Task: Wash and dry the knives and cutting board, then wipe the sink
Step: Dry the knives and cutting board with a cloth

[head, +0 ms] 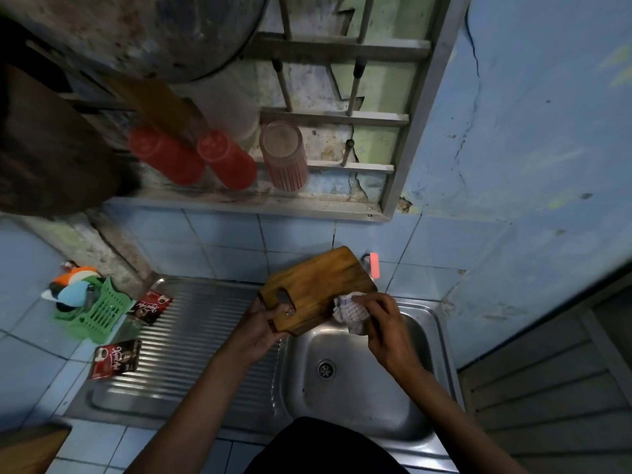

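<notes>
The wooden cutting board (pixel 318 285), brown with visible grain, rounded corners and an oblong handle slot at its near-left end, is held tilted above the far rim of the stainless steel sink (pixel 345 378). The basin is smooth and dull, with a round drain at its centre; a ribbed draining surface (pixel 191 340) adjoins it at 9 o'clock.

The left hand (pixel 260 331) grips the board at the handle end, at 8 o'clock of the board, with the thumb on the upper face just beside the slot (the remaining fingers pass beneath and cannot be seen). The right hand (pixel 383 328) arches over the basin, wrist raised, its fingers curled and pinching a crumpled white checked cloth (pixel 350 311) against the board's near-right edge at 4 o'clock.

Two dark red sachets (pixel 116 359) lie on the drainer's left side. A green slotted plastic basket (pixel 99 311) stands at 10 o'clock of the drainer. On the wall rack above hang two red plastic cups (pixel 195 157) and one ribbed clear tumbler (pixel 285 159).
</notes>
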